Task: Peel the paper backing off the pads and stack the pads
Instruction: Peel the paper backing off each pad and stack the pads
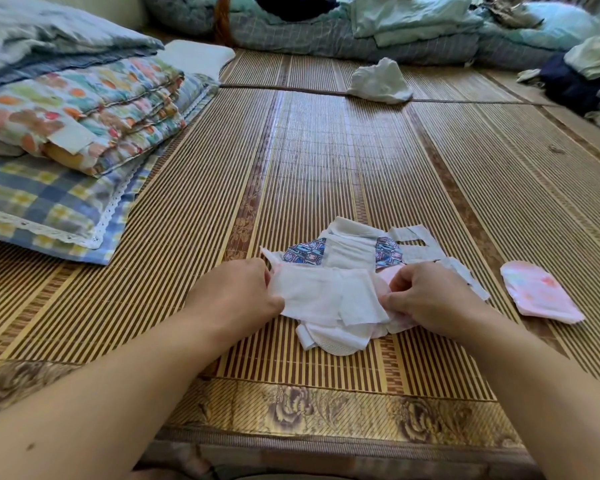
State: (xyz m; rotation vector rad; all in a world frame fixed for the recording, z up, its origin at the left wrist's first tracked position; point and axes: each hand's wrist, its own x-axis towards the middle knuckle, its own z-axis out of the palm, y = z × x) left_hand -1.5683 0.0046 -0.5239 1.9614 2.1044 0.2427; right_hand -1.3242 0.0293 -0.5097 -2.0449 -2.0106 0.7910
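Note:
A white pad [323,296] is stretched between my hands just above the bamboo mat [326,150]. My left hand [236,292] pinches its left end. My right hand [430,296] pinches the right end, where a pink edge shows. Under it lies a white pad [333,336] flat on the mat. Behind my hands sits a pile of white pads and paper strips [354,249] with blue patterned wings. A pink wrapped pad [539,296] lies alone to the right.
Folded quilts and a checked pillow [59,202] sit at the left. A crumpled white cloth [380,81] lies further back on the mat. Bedding and clothes [395,26] line the far edge and right side.

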